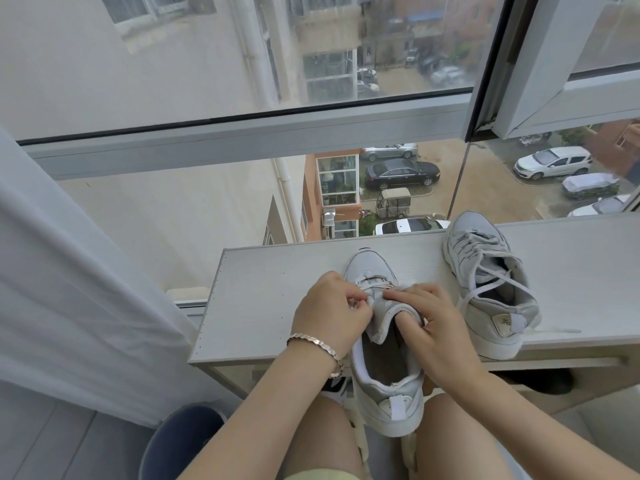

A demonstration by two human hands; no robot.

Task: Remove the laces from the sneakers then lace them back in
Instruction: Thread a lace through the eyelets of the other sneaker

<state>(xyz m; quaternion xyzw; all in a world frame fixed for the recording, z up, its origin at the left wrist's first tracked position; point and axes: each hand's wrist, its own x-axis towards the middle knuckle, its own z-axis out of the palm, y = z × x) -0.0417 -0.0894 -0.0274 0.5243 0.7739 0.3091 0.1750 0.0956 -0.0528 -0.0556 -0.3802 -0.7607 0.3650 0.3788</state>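
The sneaker (384, 368) overhangs the counter's (259, 306) near edge for reach; left grip (329, 313) pinches its lace (370, 283), right grip (440, 327) clamps the tongue (388, 318) steady.

No readable text, brand or number anywhere. Only candidate: a small greenish mark on the grey heel patch (501, 322) of the laced sneaker (485, 271) on the white shelf (263, 306), too blurred to read. Plates on the parked cars (401, 173) outside: too small.

Upper-floor flat: window (242, 81), curtain (69, 271), cars below (401, 173).
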